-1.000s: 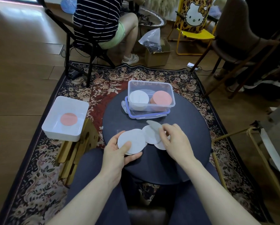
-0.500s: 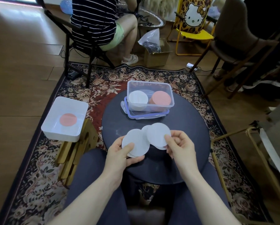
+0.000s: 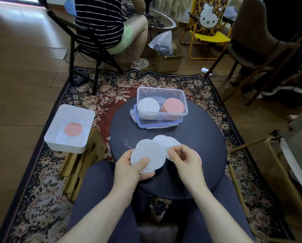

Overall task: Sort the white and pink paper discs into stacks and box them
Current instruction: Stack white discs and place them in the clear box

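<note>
My left hand [image 3: 135,170] pinches the fanned white discs [image 3: 151,154] over the table's [image 3: 199,137] near edge, my right hand [image 3: 184,159] curled at their rim, apparently pinching; light, floppy, slippery, best squared edgewise.

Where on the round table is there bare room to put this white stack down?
Bare tabletop lies right of the right hand, below the clear box. A smaller patch sits left of the box. It is crowded in front, where the left hand holds the white discs.
</note>
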The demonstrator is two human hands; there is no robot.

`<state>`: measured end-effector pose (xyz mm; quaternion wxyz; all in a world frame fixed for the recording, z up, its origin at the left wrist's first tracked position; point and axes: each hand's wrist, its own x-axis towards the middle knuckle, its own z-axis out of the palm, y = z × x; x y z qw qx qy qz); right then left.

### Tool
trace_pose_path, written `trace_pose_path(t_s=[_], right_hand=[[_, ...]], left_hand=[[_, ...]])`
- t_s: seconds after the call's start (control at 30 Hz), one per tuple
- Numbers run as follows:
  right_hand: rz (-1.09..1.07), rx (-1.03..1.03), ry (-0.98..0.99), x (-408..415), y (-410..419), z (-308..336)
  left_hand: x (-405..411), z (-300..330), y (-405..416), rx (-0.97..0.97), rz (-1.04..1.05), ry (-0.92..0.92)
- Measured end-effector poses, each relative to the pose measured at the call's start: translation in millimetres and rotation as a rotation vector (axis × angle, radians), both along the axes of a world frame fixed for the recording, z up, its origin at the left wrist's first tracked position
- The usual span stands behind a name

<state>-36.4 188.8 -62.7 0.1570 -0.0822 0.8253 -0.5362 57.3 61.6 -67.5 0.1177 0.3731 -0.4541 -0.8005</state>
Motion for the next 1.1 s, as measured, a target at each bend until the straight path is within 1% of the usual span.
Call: trace_pose_path(t_s=[0.1, 0.2, 0.27, 0.33, 0.5, 0.73, 0.9, 0.97, 1.1], right_hand=[[0.029, 0.232, 0.170, -16.3, -4.9, -1.7], [0.147, 0.443, 0.230, -27.5, -8.7, -4.8], [0.183, 0.530, 0.259, -28.2, -9.8, -5.4], [0.178, 0.544, 0.275, -27.3, -10.3, -4.4], [0.099, 0.434, 0.213, -26.0, -12.8, -2.0], [-0.066, 0.003, -0.058, -37.2, -6.5, 3.1], [-0.068, -0.146, 0.017, -28.8, 5.4, 21.9], [-0.062, -0.199, 0.015, -19.2, 9.8, 23.2], [0.043, -0.217, 0.095, 2.7, 13.7, 17.0]], left_hand=[[-0.1, -1.0, -3.5, 0.029, 0.065, -0.004], [0.1, -0.9, -4.8, 0.043, 0.075, -0.008], [0.0, -0.9, -5.4, 0.045, 0.069, -0.014], [-0.6, -2.2, -6.3, 0.046, 0.063, -0.018], [-0.8, -3.4, -8.5, 0.048, 0.033, -0.015], [-1.9, -3.3, -10.0, 0.065, 0.002, -0.024], [-2.0, -2.5, -10.0, 0.080, -0.012, -0.017], [-1.6, -1.4, -10.5, 0.083, -0.022, -0.015], [-0.9, 1.6, -11.6, 0.080, -0.079, 0.022]])
